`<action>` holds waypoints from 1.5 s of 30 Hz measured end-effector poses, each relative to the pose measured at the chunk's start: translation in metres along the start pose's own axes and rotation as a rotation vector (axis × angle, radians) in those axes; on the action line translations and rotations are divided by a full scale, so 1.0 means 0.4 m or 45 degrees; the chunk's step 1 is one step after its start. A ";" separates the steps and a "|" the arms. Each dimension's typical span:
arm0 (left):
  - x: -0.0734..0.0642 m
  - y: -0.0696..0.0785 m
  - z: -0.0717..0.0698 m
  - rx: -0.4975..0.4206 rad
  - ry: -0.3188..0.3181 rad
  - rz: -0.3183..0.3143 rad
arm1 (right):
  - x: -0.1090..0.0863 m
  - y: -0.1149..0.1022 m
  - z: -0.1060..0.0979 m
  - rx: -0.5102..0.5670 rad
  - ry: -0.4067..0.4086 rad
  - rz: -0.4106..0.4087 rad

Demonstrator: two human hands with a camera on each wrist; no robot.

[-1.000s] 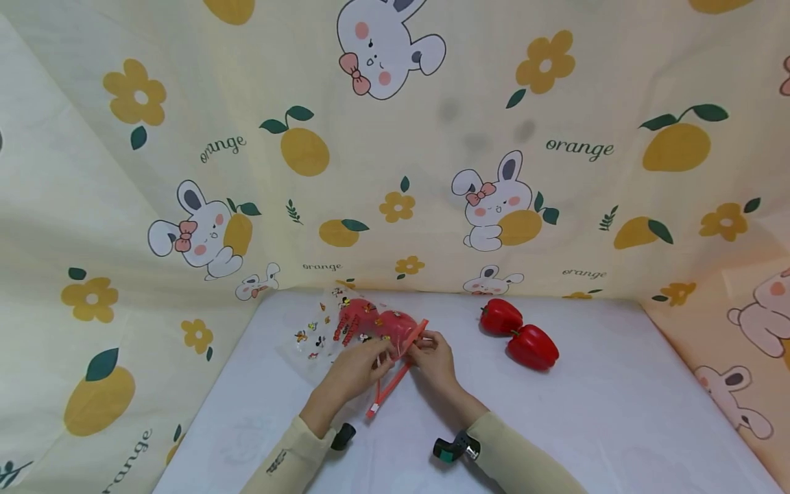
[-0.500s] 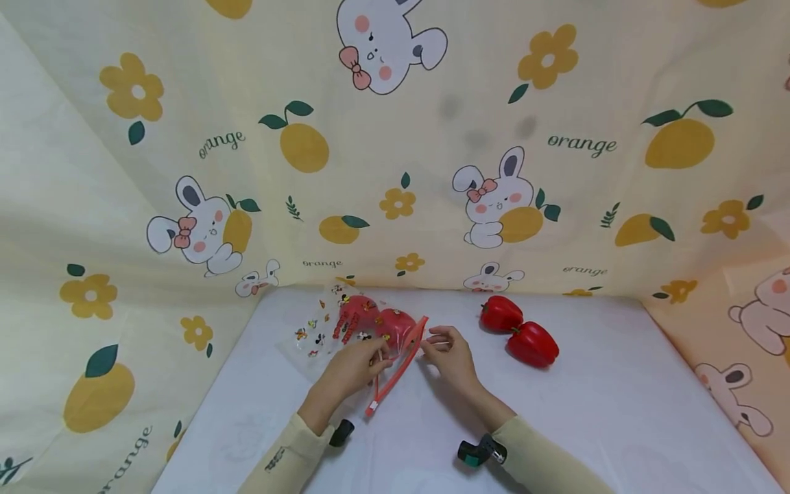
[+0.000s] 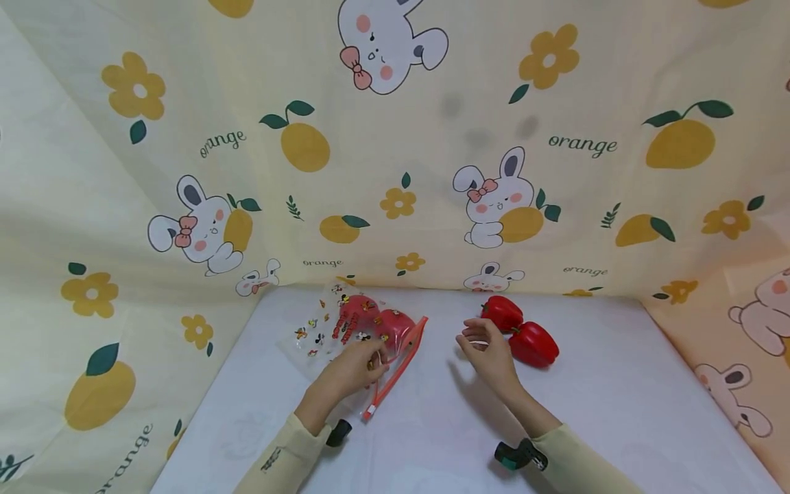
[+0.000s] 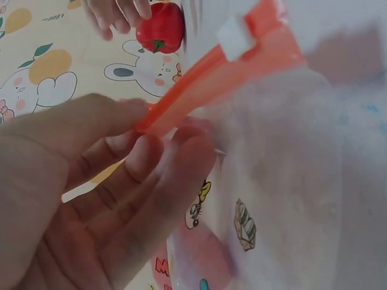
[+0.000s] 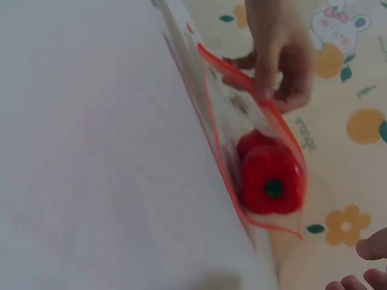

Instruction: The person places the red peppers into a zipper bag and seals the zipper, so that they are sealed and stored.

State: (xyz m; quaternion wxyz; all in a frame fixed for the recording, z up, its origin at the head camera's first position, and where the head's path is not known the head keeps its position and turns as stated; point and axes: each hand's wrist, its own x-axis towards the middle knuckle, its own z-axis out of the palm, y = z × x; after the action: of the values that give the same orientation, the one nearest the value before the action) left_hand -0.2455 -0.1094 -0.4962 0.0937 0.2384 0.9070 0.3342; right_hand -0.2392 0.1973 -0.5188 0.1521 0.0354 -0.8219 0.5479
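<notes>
A clear zip bag point(image 3: 311, 336) with cartoon prints and an orange-red zip strip point(image 3: 402, 367) lies at the table's left middle. My left hand point(image 3: 350, 370) pinches its upper edge between thumb and fingers, and the mouth gapes in the right wrist view. Inside sit two red bell peppers, the nearer pepper point(image 5: 272, 181) with its green stem facing the opening. Right of the bag, my right hand point(image 3: 494, 357) hovers with loosely bent fingers and holds nothing. Just beyond it are two more red bell peppers, a rear pepper point(image 3: 501, 313) and a front pepper point(image 3: 534, 344), side by side.
A white-covered table point(image 3: 617, 412) spreads under everything. Behind and beside it hangs a cream curtain point(image 3: 370, 144) printed with rabbits, oranges and flowers. The zip's white slider point(image 4: 236, 37) sits near the strip's front end.
My right hand has let go of the bag's edge and moved right, up to the loose peppers. The left hand still holds the bag, nearly in place.
</notes>
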 end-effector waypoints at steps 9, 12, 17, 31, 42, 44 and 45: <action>-0.005 -0.003 -0.009 0.018 -0.008 0.026 | -0.011 0.015 -0.092 -0.180 0.003 -0.078; -0.007 -0.005 -0.009 0.001 -0.016 0.016 | -0.016 0.030 -0.125 -0.257 0.007 -0.138; -0.011 -0.007 -0.007 -0.004 -0.012 0.001 | -0.023 0.043 -0.177 -0.351 0.071 -0.293; -0.006 -0.004 -0.007 0.105 0.015 0.012 | -0.017 0.114 -0.322 -0.631 -0.103 -0.039; -0.003 0.003 -0.009 0.085 0.006 -0.026 | -0.017 0.144 -0.372 -0.589 -0.264 0.192; -0.004 0.004 -0.008 0.076 0.001 -0.027 | -0.018 0.147 -0.375 -0.581 -0.268 0.199; -0.005 0.004 -0.008 0.071 -0.003 -0.030 | -0.019 0.149 -0.376 -0.578 -0.266 0.203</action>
State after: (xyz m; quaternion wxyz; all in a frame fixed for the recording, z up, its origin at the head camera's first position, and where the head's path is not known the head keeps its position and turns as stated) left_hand -0.2441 -0.1110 -0.4928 0.0923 0.2305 0.9186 0.3075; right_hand -0.2135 0.3572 -0.5209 0.0268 -0.0081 -0.9351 0.3532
